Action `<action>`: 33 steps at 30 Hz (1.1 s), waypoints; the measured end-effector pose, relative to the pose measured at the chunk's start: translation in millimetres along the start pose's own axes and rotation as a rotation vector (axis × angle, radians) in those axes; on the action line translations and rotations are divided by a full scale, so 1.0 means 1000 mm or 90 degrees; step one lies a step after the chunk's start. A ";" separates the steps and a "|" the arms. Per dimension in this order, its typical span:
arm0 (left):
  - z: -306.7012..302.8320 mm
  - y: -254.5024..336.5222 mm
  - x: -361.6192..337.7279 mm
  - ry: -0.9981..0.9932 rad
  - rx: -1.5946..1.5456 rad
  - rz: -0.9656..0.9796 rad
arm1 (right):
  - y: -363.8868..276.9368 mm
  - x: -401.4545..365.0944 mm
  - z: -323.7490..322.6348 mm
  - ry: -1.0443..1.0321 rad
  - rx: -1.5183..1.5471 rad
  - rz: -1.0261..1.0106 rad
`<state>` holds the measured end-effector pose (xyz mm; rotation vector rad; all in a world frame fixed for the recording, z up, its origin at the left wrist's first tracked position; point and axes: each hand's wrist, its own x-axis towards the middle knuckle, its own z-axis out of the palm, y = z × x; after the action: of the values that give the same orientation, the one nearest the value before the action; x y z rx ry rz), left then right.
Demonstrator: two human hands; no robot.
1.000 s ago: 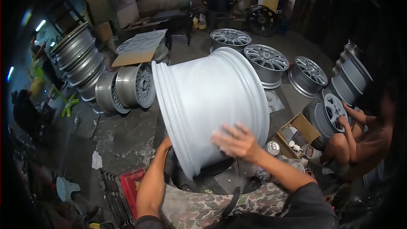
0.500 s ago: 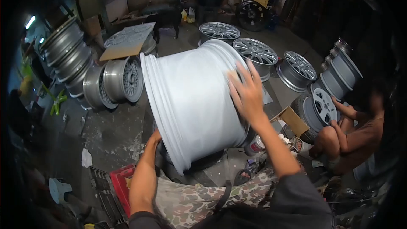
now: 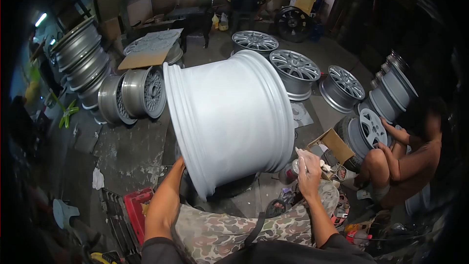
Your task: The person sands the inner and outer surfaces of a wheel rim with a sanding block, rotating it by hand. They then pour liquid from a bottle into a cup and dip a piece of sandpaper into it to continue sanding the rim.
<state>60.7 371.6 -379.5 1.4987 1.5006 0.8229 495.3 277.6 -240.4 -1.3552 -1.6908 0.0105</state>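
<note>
A large wheel rim (image 3: 229, 117), coated pale grey-white, fills the middle, its barrel tilted and its flared lip toward the left. My left hand (image 3: 181, 164) reaches behind the lower left lip; its fingers are hidden by the rim. My right hand (image 3: 309, 173) is off the rim, just past its lower right edge. Its fingers are bent together, with a small whitish bit at the fingertips that I cannot make out. White dust or paint marks these fingers. Below the hand and rim lie my camouflage-patterned trousers (image 3: 220, 225).
Silver rims (image 3: 295, 66) stand behind to the right, and stacked rims (image 3: 80, 61) on the left. A co-worker (image 3: 410, 161) crouches at right, hands on a grey spoked rim (image 3: 373, 127). An open cardboard box (image 3: 337, 146) and a red crate (image 3: 137, 210) sit close by.
My right hand has come off the rim's upper right side and moved down and toward me, its spread fingers now drawn together. My left arm stays at the rim's lower left.
</note>
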 end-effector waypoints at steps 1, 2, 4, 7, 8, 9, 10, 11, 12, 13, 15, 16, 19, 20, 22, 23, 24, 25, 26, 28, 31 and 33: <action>-0.001 0.002 -0.011 -0.002 -0.007 -0.008 | 0.006 -0.004 0.007 0.006 0.002 0.004; -0.003 0.005 -0.025 -0.003 -0.016 -0.017 | 0.016 -0.012 0.016 -0.021 0.080 0.104; -0.008 0.012 -0.052 -0.007 -0.039 -0.043 | 0.018 -0.031 0.028 -0.068 0.136 0.197; -0.016 0.024 -0.089 -0.009 -0.074 -0.084 | 0.019 -0.063 0.044 -0.019 0.259 0.338; -0.018 0.027 -0.102 -0.009 -0.082 -0.099 | 0.025 -0.068 0.048 -0.008 0.263 0.352; -0.020 0.030 -0.112 -0.010 -0.089 -0.113 | 0.029 -0.076 0.051 -0.020 0.270 0.361; -0.022 0.031 -0.126 -0.008 -0.098 -0.131 | 0.033 -0.083 0.052 -0.034 0.277 0.368; -0.024 0.034 -0.133 -0.006 -0.104 -0.141 | 0.036 -0.086 0.054 -0.023 0.276 0.380; -0.025 0.034 -0.141 -0.004 -0.111 -0.155 | 0.040 -0.085 0.056 -0.037 0.284 0.361; -0.027 0.036 -0.146 -0.004 -0.114 -0.168 | 0.042 -0.084 0.057 -0.054 0.291 0.341; -0.028 0.038 -0.151 0.000 -0.122 -0.183 | 0.045 -0.085 0.058 -0.085 0.289 0.380; -0.028 0.040 -0.153 0.001 -0.123 -0.188 | 0.045 -0.086 0.062 -0.072 0.287 0.339; -0.027 0.044 -0.158 0.001 -0.129 -0.205 | 0.043 -0.085 0.065 -0.064 0.289 0.322; -0.028 0.045 -0.159 0.001 -0.128 -0.208 | 0.040 -0.082 0.063 -0.065 0.263 0.311; -0.029 0.048 -0.162 0.000 -0.126 -0.218 | 0.037 -0.077 0.064 -0.060 0.239 0.305; -0.030 0.049 -0.165 0.001 -0.126 -0.221 | 0.036 -0.075 0.065 -0.075 0.225 0.315; -0.029 0.049 -0.165 -0.002 -0.125 -0.223 | 0.035 -0.076 0.066 -0.093 0.210 0.324; -0.028 0.050 -0.165 -0.002 -0.125 -0.224 | 0.035 -0.078 0.067 -0.092 0.209 0.328; -0.029 0.050 -0.167 -0.002 -0.125 -0.227 | 0.036 -0.079 0.071 -0.083 0.200 0.317; -0.029 0.050 -0.168 -0.002 -0.127 -0.230 | 0.037 -0.079 0.073 -0.076 0.191 0.303; -0.029 0.049 -0.169 -0.007 -0.129 -0.233 | 0.036 -0.080 0.073 -0.122 0.177 0.353; -0.030 0.049 -0.170 -0.005 -0.129 -0.234 | 0.036 -0.080 0.078 -0.115 0.204 0.354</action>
<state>44.2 209.7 -304.1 1.0358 1.5735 0.7201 468.2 269.8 -354.2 -1.5617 -1.3280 0.7092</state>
